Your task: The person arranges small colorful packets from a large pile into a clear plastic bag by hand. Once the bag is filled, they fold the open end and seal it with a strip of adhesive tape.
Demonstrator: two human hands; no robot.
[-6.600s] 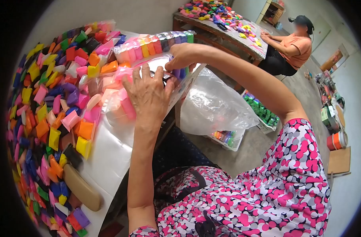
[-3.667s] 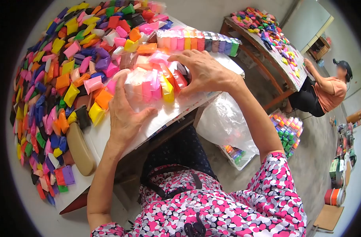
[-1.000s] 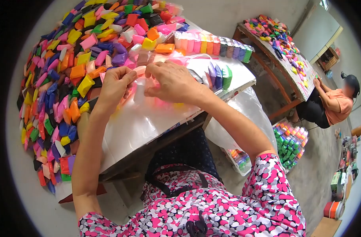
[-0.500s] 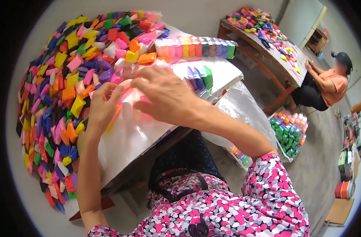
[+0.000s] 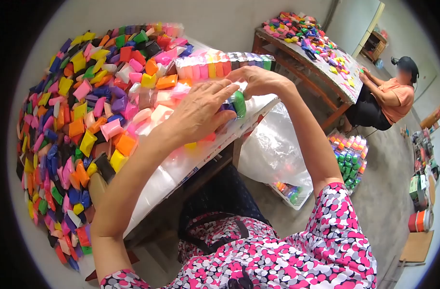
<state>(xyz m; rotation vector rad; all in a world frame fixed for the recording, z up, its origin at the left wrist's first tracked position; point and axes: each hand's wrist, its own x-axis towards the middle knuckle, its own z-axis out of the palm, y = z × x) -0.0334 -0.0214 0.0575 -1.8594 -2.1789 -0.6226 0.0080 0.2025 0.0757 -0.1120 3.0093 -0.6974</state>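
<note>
A short row of small soft packets, with a green packet (image 5: 239, 104) at its end and blue ones beside it, lies near the table's front edge in clear plastic. My left hand (image 5: 200, 113) lies over the row's near side, its fingers stretched across the top and its thumb bent against the front. At the far end my right hand (image 5: 263, 80) curls its fingers around the row. The hands hide most of the packets between them. Just behind stands a longer wrapped row of packets (image 5: 212, 68) in many colours. Loose pink packets (image 5: 155, 115) lie left of my left hand.
A large heap of coloured packets (image 5: 78, 113) covers the table's left side. Below the table's edge hang clear plastic sheets (image 5: 273, 144) over a white basket (image 5: 299, 198). Filled packs (image 5: 350, 159) stand on the floor. A person (image 5: 393, 96) sits at another table (image 5: 301, 53).
Both hands have moved right from the loose pink packets to the short row with the green end. My left hand now reaches over it. The camera view has shifted slightly.
</note>
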